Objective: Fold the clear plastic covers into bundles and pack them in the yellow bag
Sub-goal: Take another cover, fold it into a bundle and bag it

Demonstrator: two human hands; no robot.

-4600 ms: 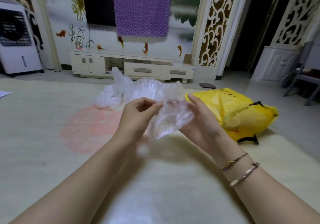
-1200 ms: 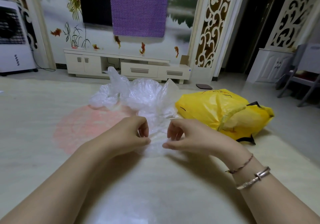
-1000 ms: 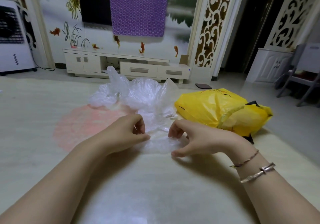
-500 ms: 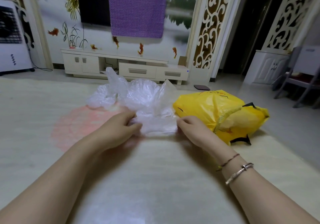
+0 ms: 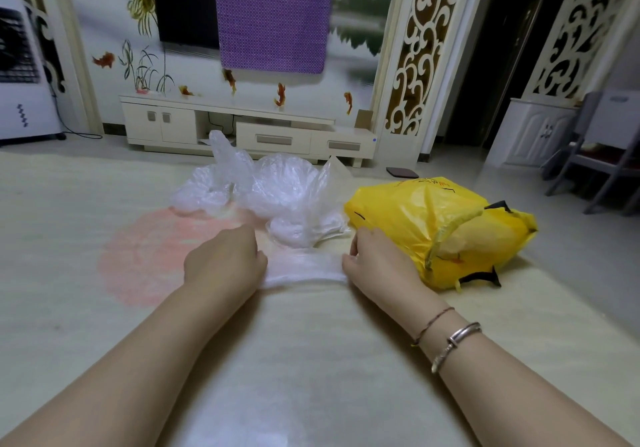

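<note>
1. Head view: one clear plastic cover (image 5: 304,268) is pinched at its two ends and pulled flat into a band low over the table (image 5: 311,360); its left end is gripped by the left hand (image 5: 225,263), its right end by the right hand (image 5: 377,263), the fingers of both being curled onto the film.
2. The long axis of the stretched cover is laid across the view, from one hand to the other, level with the table edge nearer the person.
3. Just beyond the band, the heap of loose covers (image 5: 270,190) is seen, crumpled and not yet folded.
4. The yellow bag (image 5: 433,225) is set to the right of the grip, just beside the right hand; that hand is plainly the nearer to it, while the left is well apart from it.
5. The folding of this cover is judged to be at its start; packing would fall to the right hand.
6. Whether the bag's mouth is open toward the hands cannot be told.
</note>
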